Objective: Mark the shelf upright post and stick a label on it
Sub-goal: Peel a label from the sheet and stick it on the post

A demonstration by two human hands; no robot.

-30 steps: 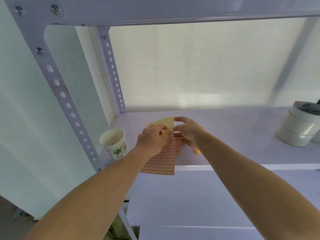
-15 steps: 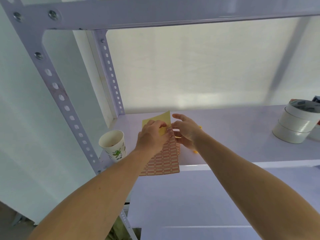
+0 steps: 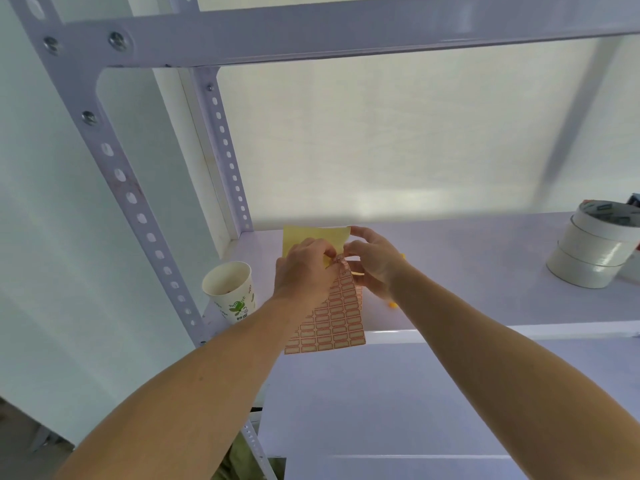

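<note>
Stage: label peeling, by judgement | Your left hand (image 3: pixel 304 268) and right hand (image 3: pixel 375 263), close together, both pinch the label sheet (image 3: pixel 334 320) above the shelf (image 3: pixel 485 271) | Upright post (image 3: pixel 138 216), at 9 o'clock, carries no label; any mark is unclear | Sticking remains.

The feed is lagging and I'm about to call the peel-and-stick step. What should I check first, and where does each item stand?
1. Label sheet gripped: the left hand pinches it near the fold. Ok.
2. Label peeled free: the right hand pinches at the sheet's top rows, but the fingers hide the label. Cannot tell.
3. Front upright post in view, with a bare face to take a label. Ok.
4. Mark on the post: only a faint reddish smudge shows. Cannot tell.
5. Paper cup upright beside the post, apart from the left forearm. Ok.
</note>
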